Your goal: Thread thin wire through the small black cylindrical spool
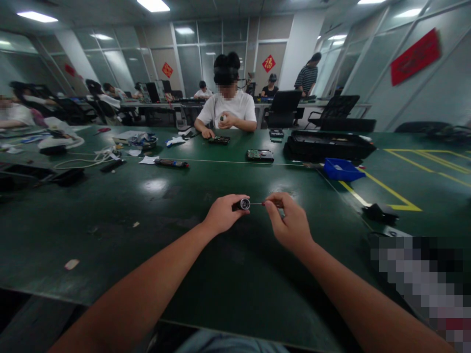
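My left hand (222, 214) is closed round a small black cylinder with a silver end (242, 204), held just above the green table (154, 230). My right hand (290, 223) pinches a thin metal rod with a red tip (258, 203), whose point meets the silver end of the cylinder. Both hands hover near the middle of the table, a short way apart.
A blue bin (342, 170) and a long black case (327, 144) lie at the right. A hard drive (260, 155), a screwdriver (171, 163) and white cables (91, 159) lie farther back. A person in a white shirt (226, 110) works opposite. A small black object (379, 212) rests by the yellow lines.
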A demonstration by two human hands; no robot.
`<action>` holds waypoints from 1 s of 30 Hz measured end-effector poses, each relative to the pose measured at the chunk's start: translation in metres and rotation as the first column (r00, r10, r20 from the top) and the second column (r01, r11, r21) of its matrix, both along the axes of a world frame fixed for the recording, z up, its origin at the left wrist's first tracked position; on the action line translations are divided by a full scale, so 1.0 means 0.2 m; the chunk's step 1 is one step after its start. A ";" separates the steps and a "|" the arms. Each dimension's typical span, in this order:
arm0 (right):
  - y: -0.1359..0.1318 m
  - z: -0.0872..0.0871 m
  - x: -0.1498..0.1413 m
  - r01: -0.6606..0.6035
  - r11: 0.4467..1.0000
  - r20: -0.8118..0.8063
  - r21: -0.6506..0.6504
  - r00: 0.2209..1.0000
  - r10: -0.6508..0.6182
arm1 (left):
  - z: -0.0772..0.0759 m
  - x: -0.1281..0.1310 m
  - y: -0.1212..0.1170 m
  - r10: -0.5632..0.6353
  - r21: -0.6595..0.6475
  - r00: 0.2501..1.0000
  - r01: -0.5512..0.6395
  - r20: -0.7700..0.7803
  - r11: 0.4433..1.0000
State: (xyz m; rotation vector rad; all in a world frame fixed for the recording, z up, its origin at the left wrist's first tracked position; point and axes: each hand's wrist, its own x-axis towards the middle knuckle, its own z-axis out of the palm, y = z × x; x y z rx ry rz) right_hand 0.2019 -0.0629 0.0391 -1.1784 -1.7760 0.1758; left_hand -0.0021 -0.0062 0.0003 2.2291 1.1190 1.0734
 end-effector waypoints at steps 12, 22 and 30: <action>0.06 -0.06 -0.02 -0.082 0.983 -0.532 -0.163 0.846 -0.018 | 0.01 0.01 0.00 -0.036 0.022 0.999 0.035 0.018 0.999; 0.11 -0.10 0.02 -0.054 0.975 -0.615 -0.215 0.783 -0.092 | 0.02 0.00 0.00 -0.027 0.049 0.997 0.031 -0.065 0.998; 0.02 -0.03 -0.02 0.036 0.995 -0.310 -0.092 0.949 -0.063 | 0.02 0.00 -0.01 -0.001 0.045 0.996 0.005 -0.093 0.999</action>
